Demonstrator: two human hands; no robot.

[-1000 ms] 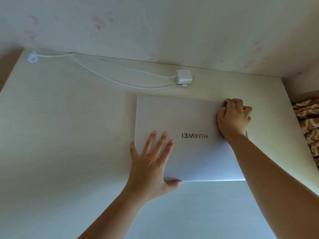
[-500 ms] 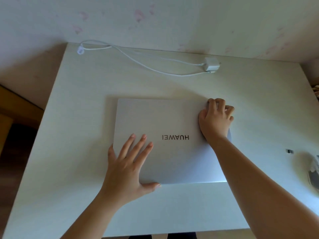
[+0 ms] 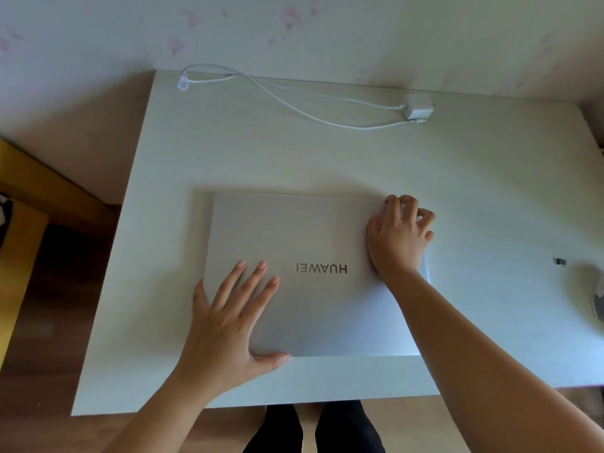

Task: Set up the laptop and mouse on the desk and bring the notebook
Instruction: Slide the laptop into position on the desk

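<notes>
Mid-desk (image 3: 170,243) lies the closed laptop (image 3: 294,230), bare surface all round; left hand (image 3: 228,315) spread flat on its near-left corner, right hand (image 3: 397,233) curled over the far-right corner.

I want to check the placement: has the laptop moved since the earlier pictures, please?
Yes. Against the charger, the laptop has slid toward the near edge of the desk and to the left.
</notes>
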